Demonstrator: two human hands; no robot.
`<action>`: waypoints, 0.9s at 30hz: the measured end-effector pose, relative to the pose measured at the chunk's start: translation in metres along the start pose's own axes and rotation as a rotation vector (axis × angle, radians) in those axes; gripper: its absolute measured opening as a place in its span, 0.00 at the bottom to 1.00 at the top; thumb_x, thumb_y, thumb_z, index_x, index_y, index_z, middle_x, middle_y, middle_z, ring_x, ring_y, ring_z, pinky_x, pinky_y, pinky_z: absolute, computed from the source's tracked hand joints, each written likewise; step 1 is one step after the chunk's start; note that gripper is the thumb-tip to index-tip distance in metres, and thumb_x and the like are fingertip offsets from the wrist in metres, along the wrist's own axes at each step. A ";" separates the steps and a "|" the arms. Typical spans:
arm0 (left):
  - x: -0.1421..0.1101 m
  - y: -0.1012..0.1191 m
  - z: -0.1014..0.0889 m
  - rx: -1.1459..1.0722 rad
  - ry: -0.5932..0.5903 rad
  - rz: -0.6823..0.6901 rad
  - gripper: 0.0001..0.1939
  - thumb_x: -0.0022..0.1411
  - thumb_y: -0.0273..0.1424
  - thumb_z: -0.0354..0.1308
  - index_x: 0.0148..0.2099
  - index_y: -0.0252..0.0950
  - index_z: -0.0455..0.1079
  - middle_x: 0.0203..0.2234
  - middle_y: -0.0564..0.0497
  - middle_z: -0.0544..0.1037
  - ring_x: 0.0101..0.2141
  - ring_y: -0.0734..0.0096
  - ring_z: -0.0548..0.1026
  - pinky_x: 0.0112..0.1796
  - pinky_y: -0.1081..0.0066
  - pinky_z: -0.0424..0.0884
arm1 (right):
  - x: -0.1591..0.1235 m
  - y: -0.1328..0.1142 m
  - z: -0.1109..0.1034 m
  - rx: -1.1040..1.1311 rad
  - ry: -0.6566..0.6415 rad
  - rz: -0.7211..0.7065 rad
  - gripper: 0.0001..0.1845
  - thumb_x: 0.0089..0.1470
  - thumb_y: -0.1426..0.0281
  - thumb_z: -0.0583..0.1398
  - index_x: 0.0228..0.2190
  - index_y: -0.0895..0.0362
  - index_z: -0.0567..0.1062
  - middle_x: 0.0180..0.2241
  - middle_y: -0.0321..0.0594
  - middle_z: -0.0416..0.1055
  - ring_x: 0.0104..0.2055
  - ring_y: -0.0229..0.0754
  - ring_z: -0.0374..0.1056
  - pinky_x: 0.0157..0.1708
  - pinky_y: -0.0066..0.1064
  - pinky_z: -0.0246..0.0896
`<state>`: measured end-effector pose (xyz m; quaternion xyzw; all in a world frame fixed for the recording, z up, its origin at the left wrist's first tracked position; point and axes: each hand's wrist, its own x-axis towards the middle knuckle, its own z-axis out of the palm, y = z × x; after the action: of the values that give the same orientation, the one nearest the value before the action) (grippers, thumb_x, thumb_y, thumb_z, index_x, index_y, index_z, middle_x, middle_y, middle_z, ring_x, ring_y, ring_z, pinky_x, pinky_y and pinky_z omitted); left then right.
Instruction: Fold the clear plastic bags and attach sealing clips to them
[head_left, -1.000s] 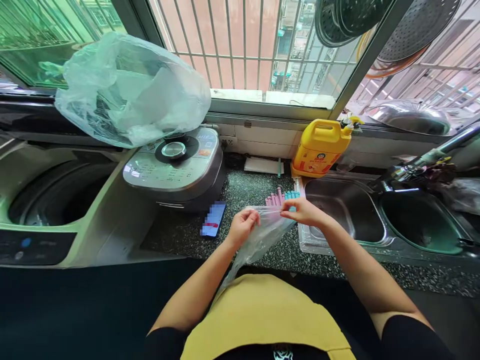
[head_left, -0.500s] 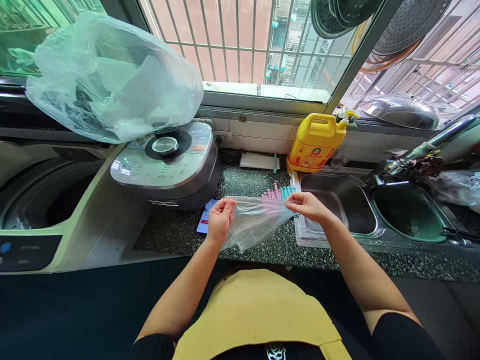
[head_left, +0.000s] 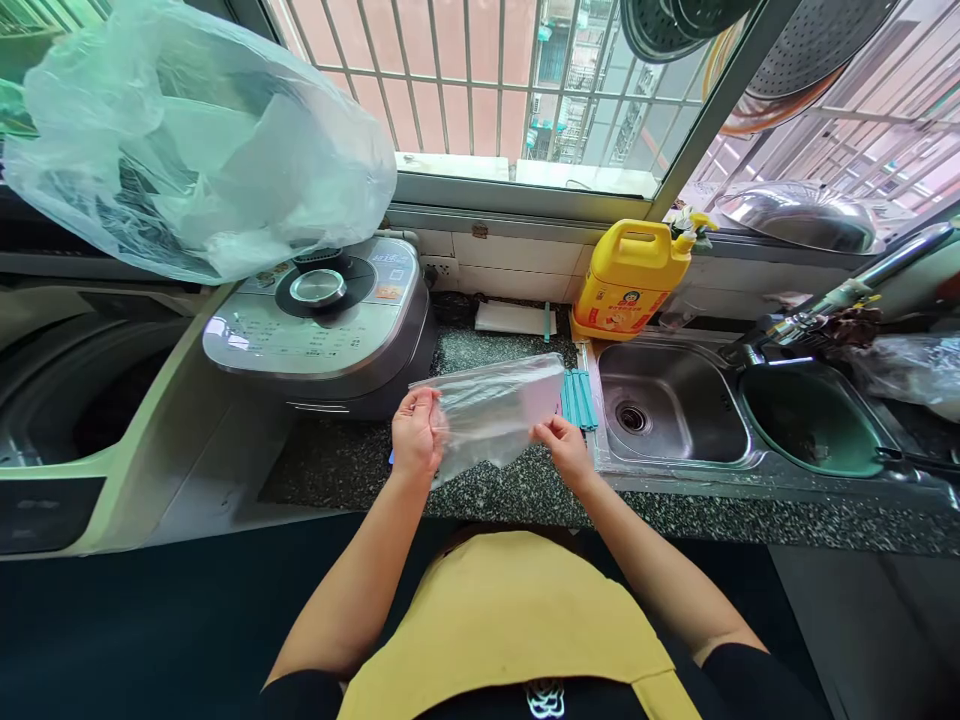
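Observation:
A clear plastic bag (head_left: 487,410) is stretched between my two hands above the counter. My left hand (head_left: 417,432) is closed on its left end, with the thumb on top. At the lower right corner, my right hand (head_left: 564,446) pinches the film. Several teal sticks or clips (head_left: 578,400) lie in a row just beyond my right hand, beside the sink. Pinkish colour shows through the bag's right part; the things behind it are blurred by the film.
A rice cooker (head_left: 322,330) stands at the left, with a large filled plastic bag (head_left: 225,150) above it. A yellow jug (head_left: 626,280) stands by the window. The steel sink (head_left: 675,400) and a green basin (head_left: 814,420) are at the right. A washing machine (head_left: 150,440) is far left.
My right hand has moved left and down, from the bag's upper right corner to its lower right. The bag's top edge now tilts up to the right, and the view has shifted slightly.

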<state>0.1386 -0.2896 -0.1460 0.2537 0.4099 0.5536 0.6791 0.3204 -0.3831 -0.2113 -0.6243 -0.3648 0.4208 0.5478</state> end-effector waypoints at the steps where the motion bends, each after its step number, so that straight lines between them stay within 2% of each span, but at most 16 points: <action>1: 0.002 0.001 -0.002 -0.004 0.023 -0.008 0.11 0.49 0.33 0.64 0.24 0.35 0.65 0.07 0.64 0.55 0.07 0.88 0.49 0.10 0.84 0.43 | -0.001 -0.003 -0.006 -0.019 -0.016 -0.006 0.21 0.42 0.50 0.61 0.20 0.55 0.68 0.21 0.36 0.68 0.27 0.39 0.63 0.33 0.33 0.61; 5: 0.009 0.002 -0.006 -0.016 0.049 -0.077 0.11 0.50 0.33 0.63 0.25 0.35 0.64 0.08 0.65 0.56 0.07 0.88 0.50 0.10 0.84 0.43 | -0.005 -0.011 -0.021 -0.001 -0.078 0.019 0.22 0.42 0.49 0.61 0.22 0.55 0.67 0.19 0.33 0.65 0.23 0.37 0.60 0.28 0.31 0.59; 8: 0.011 0.001 -0.005 -0.058 0.059 -0.090 0.11 0.50 0.32 0.63 0.26 0.35 0.63 0.10 0.65 0.58 0.07 0.88 0.51 0.10 0.84 0.43 | -0.008 -0.012 -0.020 0.113 -0.097 0.039 0.24 0.40 0.48 0.62 0.29 0.55 0.70 0.21 0.33 0.66 0.22 0.36 0.61 0.27 0.30 0.59; 10: 0.012 0.001 -0.002 -0.075 0.058 -0.106 0.11 0.50 0.32 0.63 0.26 0.34 0.63 0.11 0.64 0.59 0.08 0.89 0.51 0.10 0.84 0.43 | -0.009 -0.009 -0.017 0.105 -0.163 0.060 0.26 0.37 0.49 0.64 0.32 0.55 0.71 0.23 0.33 0.68 0.24 0.37 0.62 0.28 0.31 0.60; 13: 0.016 0.003 -0.001 -0.088 0.057 -0.134 0.12 0.50 0.34 0.64 0.27 0.34 0.63 0.11 0.64 0.60 0.08 0.89 0.51 0.10 0.84 0.44 | -0.013 -0.005 -0.013 0.011 -0.237 0.093 0.22 0.35 0.51 0.66 0.24 0.56 0.71 0.21 0.34 0.67 0.25 0.37 0.62 0.30 0.31 0.60; 16: 0.015 -0.002 -0.007 -0.138 -0.010 -0.061 0.20 0.48 0.47 0.62 0.32 0.36 0.66 0.19 0.58 0.71 0.15 0.84 0.65 0.15 0.81 0.57 | -0.017 -0.005 -0.013 0.036 -0.194 0.088 0.21 0.38 0.51 0.64 0.24 0.56 0.72 0.23 0.35 0.69 0.28 0.38 0.63 0.33 0.32 0.60; 18: 0.008 -0.012 -0.016 -0.089 -0.111 -0.054 0.30 0.41 0.56 0.61 0.37 0.36 0.68 0.28 0.51 0.76 0.25 0.75 0.73 0.23 0.76 0.67 | -0.019 -0.007 -0.015 0.061 -0.169 0.090 0.20 0.40 0.51 0.64 0.26 0.56 0.73 0.26 0.37 0.72 0.30 0.39 0.65 0.36 0.33 0.61; 19: 0.003 -0.019 -0.023 -0.012 -0.161 -0.086 0.33 0.37 0.58 0.61 0.38 0.36 0.69 0.31 0.49 0.77 0.29 0.71 0.75 0.27 0.74 0.69 | -0.020 -0.008 -0.016 0.067 -0.159 0.088 0.20 0.41 0.51 0.63 0.25 0.56 0.73 0.27 0.38 0.72 0.31 0.40 0.65 0.37 0.34 0.61; 21: -0.009 -0.036 -0.035 0.232 -0.216 -0.189 0.33 0.31 0.55 0.66 0.34 0.34 0.70 0.27 0.49 0.77 0.28 0.71 0.74 0.29 0.74 0.68 | -0.021 -0.009 -0.017 0.068 -0.144 0.072 0.20 0.43 0.52 0.62 0.23 0.57 0.72 0.25 0.38 0.72 0.30 0.40 0.65 0.36 0.33 0.61; 23: -0.019 -0.053 -0.045 0.428 -0.238 -0.240 0.27 0.32 0.51 0.67 0.26 0.33 0.68 0.18 0.53 0.73 0.20 0.76 0.70 0.24 0.76 0.64 | -0.021 -0.008 -0.019 0.076 -0.121 0.066 0.20 0.44 0.52 0.61 0.22 0.57 0.70 0.22 0.36 0.69 0.26 0.38 0.64 0.33 0.32 0.61; 25: -0.026 -0.062 -0.050 0.503 -0.238 -0.249 0.24 0.38 0.50 0.65 0.21 0.34 0.64 0.10 0.58 0.65 0.13 0.81 0.60 0.17 0.79 0.55 | -0.020 -0.007 -0.019 0.111 -0.066 0.089 0.20 0.42 0.52 0.62 0.20 0.56 0.67 0.18 0.33 0.64 0.22 0.35 0.60 0.26 0.30 0.60; 27: -0.029 -0.064 -0.049 0.492 -0.230 -0.250 0.24 0.42 0.50 0.62 0.21 0.34 0.62 0.07 0.62 0.57 0.10 0.84 0.52 0.14 0.79 0.47 | -0.019 -0.004 -0.019 0.153 -0.006 0.120 0.20 0.40 0.53 0.64 0.22 0.55 0.65 0.18 0.31 0.61 0.20 0.34 0.56 0.21 0.29 0.59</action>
<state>0.1308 -0.3392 -0.2153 0.4192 0.4802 0.3174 0.7021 0.3310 -0.4075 -0.2037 -0.6001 -0.2950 0.4815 0.5666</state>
